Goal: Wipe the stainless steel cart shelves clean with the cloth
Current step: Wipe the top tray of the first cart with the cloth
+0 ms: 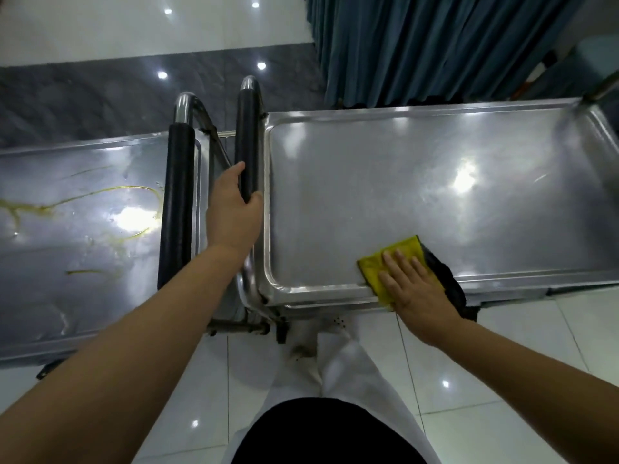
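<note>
- Trousers (338, 370) faced the shelf (435, 179).
- Left hand (232, 212) curled round its handle (247, 142).
- Right hand (415, 289), fingers spread flat, pressed the cloth (378, 266) at its near rim, mid-wipe; next, probably sweep inward.

A yellow cloth (407, 247) with a dark underside lies flat across the near rim of the shiny right cart shelf (418, 182); the left cart shelf (83, 229) shows yellow streaks.

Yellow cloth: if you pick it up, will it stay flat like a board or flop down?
Probably flop: the yellow cloth is folded, and its dark part droops over the shelf rim. It likely feels light and slides easily, since the right hand presses it with flat fingers on smooth steel.
</note>
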A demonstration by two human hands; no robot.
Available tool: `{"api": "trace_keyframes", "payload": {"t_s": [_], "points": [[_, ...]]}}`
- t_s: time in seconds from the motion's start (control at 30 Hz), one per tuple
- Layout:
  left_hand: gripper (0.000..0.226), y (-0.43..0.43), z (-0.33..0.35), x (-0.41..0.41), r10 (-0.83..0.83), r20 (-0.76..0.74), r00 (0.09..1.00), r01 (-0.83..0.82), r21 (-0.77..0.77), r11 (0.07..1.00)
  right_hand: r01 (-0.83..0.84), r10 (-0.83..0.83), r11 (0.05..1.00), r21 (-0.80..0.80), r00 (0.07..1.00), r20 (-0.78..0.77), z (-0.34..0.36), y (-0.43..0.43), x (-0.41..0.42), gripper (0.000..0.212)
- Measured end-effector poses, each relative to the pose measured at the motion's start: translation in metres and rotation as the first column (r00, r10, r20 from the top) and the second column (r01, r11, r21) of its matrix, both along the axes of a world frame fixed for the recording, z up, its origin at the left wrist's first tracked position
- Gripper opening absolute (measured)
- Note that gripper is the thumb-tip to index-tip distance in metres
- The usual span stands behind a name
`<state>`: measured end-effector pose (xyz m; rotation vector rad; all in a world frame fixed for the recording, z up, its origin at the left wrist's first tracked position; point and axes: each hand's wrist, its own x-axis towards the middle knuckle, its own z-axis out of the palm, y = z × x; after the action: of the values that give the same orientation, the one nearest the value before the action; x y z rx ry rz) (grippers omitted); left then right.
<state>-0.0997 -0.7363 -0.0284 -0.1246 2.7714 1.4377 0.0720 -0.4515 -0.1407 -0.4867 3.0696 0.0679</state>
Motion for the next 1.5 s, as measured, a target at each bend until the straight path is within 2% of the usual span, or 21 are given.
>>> {"api": "trace_keyframes", "payload": {"t_s": [0.1, 0.17, 0.3, 0.4, 0.5, 0.6, 0.73, 0.83, 0.93, 1.07, 1.17, 1.3, 1.4, 1.5], "points": [[0.053, 0.002, 0.002, 0.000, 0.003, -0.007, 1.000, -0.004, -0.044, 0.999, 0.011, -0.011, 1.000, -0.006, 0.999, -0.035, -0.003, -0.044, -0.011, 0.073], [0.053, 0.003, 0.002, 0.001, 0.006, -0.016, 1.000, -0.007, -0.076, 0.997, -0.018, 0.017, 1.000, -0.024, 0.999, -0.038, -0.003, -0.089, -0.023, 0.069], [0.052, 0.001, 0.001, 0.000, -0.002, -0.019, 1.000, 0.000, -0.093, 0.996, -0.045, 0.048, 0.998, -0.041, 0.995, 0.086, 0.003, -0.178, -0.042, 0.071], [0.052, -0.001, 0.002, 0.000, -0.015, -0.012, 1.000, 0.013, -0.118, 0.993, -0.064, 0.072, 0.992, -0.111, 0.995, 0.071, 0.003, -0.189, -0.046, 0.060], [0.052, -0.002, 0.002, 0.001, -0.035, -0.011, 0.999, 0.034, -0.126, 0.991, -0.145, 0.150, 0.983, -0.116, 0.988, 0.034, -0.006, -0.157, -0.042, 0.057], [0.053, -0.001, 0.003, 0.002, -0.048, -0.005, 0.999, 0.047, -0.133, 0.990, -0.112, 0.109, 0.984, -0.137, 0.994, -0.031, -0.012, -0.107, -0.030, 0.054], [0.053, 0.000, 0.005, 0.004, -0.056, -0.004, 0.998, 0.055, -0.149, 0.987, 0.026, -0.031, 0.995, -0.095, 0.998, -0.054, -0.005, -0.026, -0.003, 0.052], [0.053, 0.001, 0.006, 0.004, -0.055, 0.000, 0.999, 0.054, -0.148, 0.988, 0.209, -0.210, 0.977, -0.049, 0.978, -0.015, 0.006, 0.040, 0.017, 0.082], [0.053, 0.001, 0.005, 0.004, -0.048, 0.001, 0.999, 0.048, -0.145, 0.988, 0.388, -0.387, 0.922, -0.005, 0.921, 0.031, 0.017, 0.090, 0.033, 0.095], [0.052, 0.003, 0.004, 0.004, -0.049, -0.009, 0.999, 0.047, -0.155, 0.987, 0.488, -0.491, 0.871, 0.052, 0.861, 0.132, 0.019, 0.091, 0.039, 0.090], [0.052, 0.005, 0.005, 0.002, -0.032, -0.018, 0.999, 0.029, -0.180, 0.983, 0.455, -0.451, 0.889, -0.056, 0.890, 0.070, 0.011, 0.059, 0.032, 0.085], [0.052, 0.004, 0.004, 0.001, -0.040, -0.005, 0.999, 0.038, -0.156, 0.987, 0.270, -0.265, 0.944, -0.189, 0.963, 0.048, 0.002, -0.032, 0.006, 0.052], [0.052, 0.004, 0.004, 0.001, -0.030, -0.005, 1.000, 0.028, -0.158, 0.987, 0.120, -0.096, 0.972, -0.204, 0.988, 0.125, 0.000, -0.121, -0.022, 0.054], [0.052, 0.002, 0.004, -0.001, -0.030, 0.001, 1.000, 0.029, -0.153, 0.988, 0.126, -0.064, 0.959, -0.252, 0.968, 0.242, 0.009, -0.187, -0.044, 0.060]]}}
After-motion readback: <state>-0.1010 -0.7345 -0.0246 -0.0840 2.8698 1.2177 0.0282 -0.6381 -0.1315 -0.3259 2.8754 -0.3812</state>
